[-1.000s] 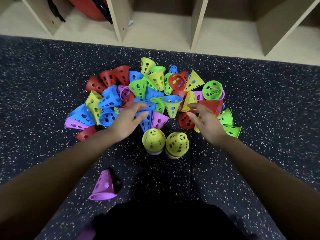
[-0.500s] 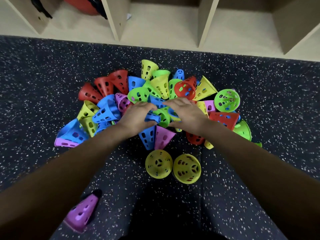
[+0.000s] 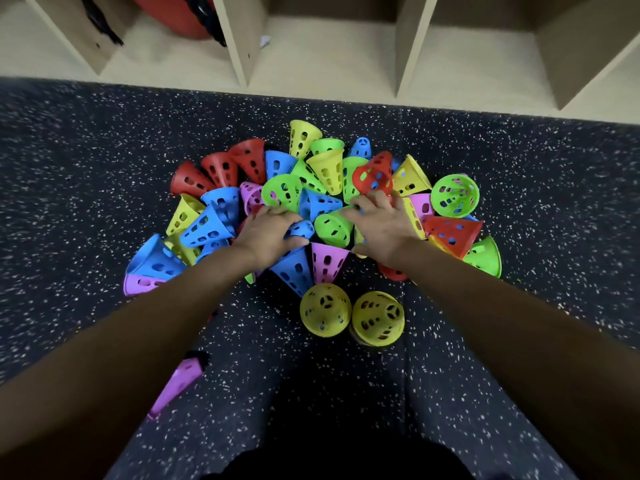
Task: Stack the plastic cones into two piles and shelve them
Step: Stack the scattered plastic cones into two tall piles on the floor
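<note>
The blue cone [image 3: 301, 229] lies at the near middle of the heap of cones [image 3: 325, 171], pinched between the thumb and curled fingers of your left hand [image 3: 265, 233]. Only its narrow closed end shows, poking out to the right, so its long axis runs roughly left to right and close to level. The wide mouth is hidden under the palm. Your right hand [image 3: 384, 226] lies just beside it on the right, fingers spread and fairly straight, resting on the heap with no grip visible. Judgement: the step in hand is drawing cones from the heap to feed the piles, and shelving is not yet begun. Most of the cones in the heap lie on their sides, tips and mouths facing every way. Just near of the heap stand the left pile [image 3: 325, 310] and the right pile [image 3: 377, 318]. Each is topped in yellow, and the two touch side by side, upright, narrow ends up, axes vertical. The next move calls for lifting the blue cone clear, turning it mouth down and tip up, lining its axis with one pile and seating it squarely over the yellow top. A purple cone [image 3: 178, 384] lies on its side well apart at near left, partly behind your forearm, and will need collecting. The shelf [image 3: 332, 53] stands at the far edge of the speckled floor [image 3: 536, 188].
</note>
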